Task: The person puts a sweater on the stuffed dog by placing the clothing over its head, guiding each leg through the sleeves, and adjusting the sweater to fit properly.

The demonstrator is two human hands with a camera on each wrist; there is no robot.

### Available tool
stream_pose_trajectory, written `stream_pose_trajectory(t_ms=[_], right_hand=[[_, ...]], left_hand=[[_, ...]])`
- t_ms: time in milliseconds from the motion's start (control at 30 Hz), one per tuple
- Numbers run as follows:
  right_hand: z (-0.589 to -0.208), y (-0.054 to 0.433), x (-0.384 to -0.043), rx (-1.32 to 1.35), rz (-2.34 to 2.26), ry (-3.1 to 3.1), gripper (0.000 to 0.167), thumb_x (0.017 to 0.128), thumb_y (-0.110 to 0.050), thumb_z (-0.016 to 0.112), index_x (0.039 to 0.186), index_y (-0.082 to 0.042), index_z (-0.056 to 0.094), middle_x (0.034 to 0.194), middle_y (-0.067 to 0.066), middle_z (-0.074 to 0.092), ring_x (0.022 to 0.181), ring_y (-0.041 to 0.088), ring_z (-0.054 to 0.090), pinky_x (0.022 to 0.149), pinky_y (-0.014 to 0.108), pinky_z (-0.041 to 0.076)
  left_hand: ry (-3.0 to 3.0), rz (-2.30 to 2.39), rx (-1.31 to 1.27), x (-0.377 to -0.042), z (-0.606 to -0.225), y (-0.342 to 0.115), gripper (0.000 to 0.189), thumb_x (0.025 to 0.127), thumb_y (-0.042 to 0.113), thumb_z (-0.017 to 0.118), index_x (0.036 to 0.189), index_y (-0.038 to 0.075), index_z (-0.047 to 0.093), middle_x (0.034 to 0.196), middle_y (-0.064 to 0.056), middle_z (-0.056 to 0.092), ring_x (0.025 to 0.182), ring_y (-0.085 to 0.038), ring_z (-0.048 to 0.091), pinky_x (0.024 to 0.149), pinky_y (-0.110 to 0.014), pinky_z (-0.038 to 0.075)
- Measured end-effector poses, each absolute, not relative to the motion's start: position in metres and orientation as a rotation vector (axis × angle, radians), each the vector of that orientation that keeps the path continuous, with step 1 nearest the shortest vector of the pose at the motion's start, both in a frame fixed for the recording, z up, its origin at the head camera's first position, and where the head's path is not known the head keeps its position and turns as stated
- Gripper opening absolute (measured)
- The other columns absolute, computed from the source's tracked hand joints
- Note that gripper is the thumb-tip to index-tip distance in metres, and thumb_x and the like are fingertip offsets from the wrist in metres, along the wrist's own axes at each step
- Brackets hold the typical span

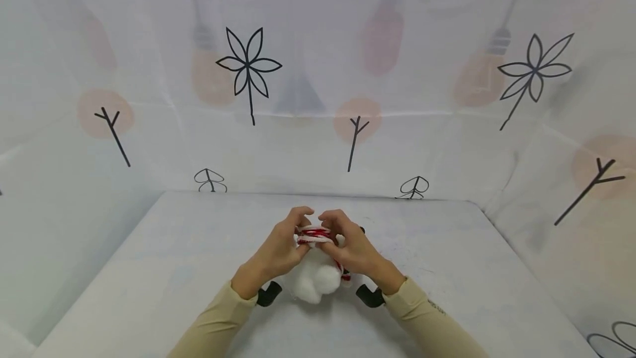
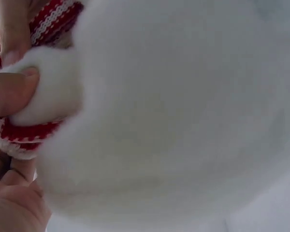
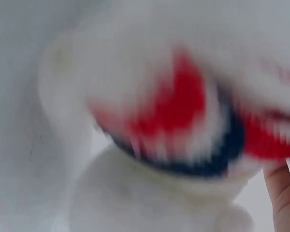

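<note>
A fluffy white plush toy [image 1: 313, 280] lies on the table below my hands, its head and limbs hard to tell apart. My left hand [image 1: 278, 247] and right hand [image 1: 356, 247] grip opposite sides of a red-and-white knitted garment [image 1: 315, 234] with bent fingers. In the left wrist view, a thumb presses a white plush part [image 2: 58, 89] inside the knitted opening. The right wrist view is blurred; red, white and navy knit [image 3: 183, 106] wraps the toy there, and fingers [image 3: 285, 198] touch its edge at the right.
A white-covered table [image 1: 164, 269] spreads around the toy. White cloth with plant drawings [image 1: 298, 142] hangs behind it and at both sides. Dark wrist-camera mounts [image 1: 370, 295] sit beneath both wrists, near the sleeve cuffs.
</note>
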State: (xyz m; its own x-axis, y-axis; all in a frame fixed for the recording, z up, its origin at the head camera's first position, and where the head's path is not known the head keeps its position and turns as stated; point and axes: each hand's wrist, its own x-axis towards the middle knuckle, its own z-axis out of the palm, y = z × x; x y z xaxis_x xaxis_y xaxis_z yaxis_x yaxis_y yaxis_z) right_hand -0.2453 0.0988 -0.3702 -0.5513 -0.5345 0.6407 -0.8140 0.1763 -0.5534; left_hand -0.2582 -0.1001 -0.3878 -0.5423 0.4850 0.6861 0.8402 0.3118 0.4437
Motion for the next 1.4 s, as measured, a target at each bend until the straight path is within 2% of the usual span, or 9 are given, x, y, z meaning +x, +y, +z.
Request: stream_pose_trajectory(t_ms=[200,400,600,733,833,967,1167,1400], right_hand=[[-0.374,0.092,-0.252,1.236,1.297,-2.080,0.035,0.079,0.017,0.064,0.109,0.010,0.048,0.086,0.014,0.056,0.063,0.017,0.047,0.052,0.031,0.042],[-0.399,0.091,-0.281,1.218,1.185,-1.950,0.040,0.074,0.019,0.065,0.109,0.004,0.052,0.079,0.011,0.058,0.060,0.017,0.050,0.048,0.034,0.043],[-0.402,0.102,-0.287,1.177,1.158,-2.071,0.049,0.078,0.003,0.074,0.120,-0.005,0.052,0.088,0.007,0.063,0.070,0.014,0.058,0.058,0.034,0.050],[-0.400,0.105,-0.289,1.106,1.142,-2.126,0.035,0.086,-0.005,0.069,0.119,-0.007,0.056,0.091,0.002,0.067,0.078,0.013,0.064,0.068,0.036,0.053],[-0.400,0.105,-0.289,1.041,1.117,-2.150,0.022,0.092,-0.004,0.061,0.114,-0.006,0.060,0.089,0.000,0.069,0.078,0.012,0.065,0.068,0.032,0.054],[-0.400,0.105,-0.286,1.005,1.146,-2.212,0.019,0.093,-0.009,0.061,0.112,-0.007,0.062,0.081,-0.003,0.066,0.071,0.009,0.063,0.063,0.029,0.053],[-0.399,0.108,-0.282,1.055,1.191,-2.351,0.025,0.092,-0.017,0.065,0.116,-0.011,0.063,0.079,-0.006,0.060,0.067,0.007,0.057,0.061,0.030,0.051],[-0.396,0.108,-0.279,1.093,1.076,-2.361,0.016,0.093,-0.012,0.063,0.109,-0.012,0.064,0.087,-0.007,0.059,0.068,0.003,0.053,0.059,0.024,0.047]], left_hand=[[-2.100,-1.166,-1.149,-0.265,-0.389,-0.100,0.061,0.066,-0.021,0.064,0.119,0.000,0.042,0.085,-0.003,0.058,0.074,-0.015,0.057,0.069,-0.027,0.051],[-2.067,-1.060,-1.095,-0.273,-0.391,-0.102,0.053,0.066,-0.019,0.067,0.111,0.000,0.046,0.082,-0.002,0.055,0.073,-0.012,0.054,0.065,-0.025,0.048],[-2.110,-1.076,-1.114,-0.276,-0.392,-0.105,0.058,0.073,-0.010,0.073,0.123,-0.005,0.045,0.094,-0.009,0.056,0.085,-0.018,0.058,0.071,-0.026,0.053],[-2.130,-1.156,-1.062,-0.275,-0.392,-0.107,0.055,0.078,-0.001,0.074,0.125,-0.002,0.046,0.100,-0.012,0.054,0.092,-0.021,0.057,0.071,-0.027,0.055],[-2.137,-1.147,-0.970,-0.275,-0.392,-0.106,0.050,0.078,0.002,0.076,0.119,-0.003,0.049,0.093,-0.012,0.054,0.085,-0.022,0.057,0.068,-0.028,0.055],[-2.185,-1.107,-0.901,-0.272,-0.395,-0.103,0.048,0.077,0.004,0.078,0.115,-0.003,0.051,0.085,-0.009,0.055,0.074,-0.018,0.058,0.067,-0.028,0.054],[-2.225,-1.127,-0.885,-0.268,-0.397,-0.097,0.050,0.075,-0.005,0.076,0.118,-0.001,0.050,0.085,-0.005,0.057,0.074,-0.014,0.060,0.069,-0.024,0.053],[-2.183,-1.114,-0.877,-0.264,-0.398,-0.094,0.057,0.071,-0.013,0.072,0.122,-0.002,0.048,0.086,-0.006,0.059,0.070,-0.013,0.062,0.065,-0.025,0.053]])
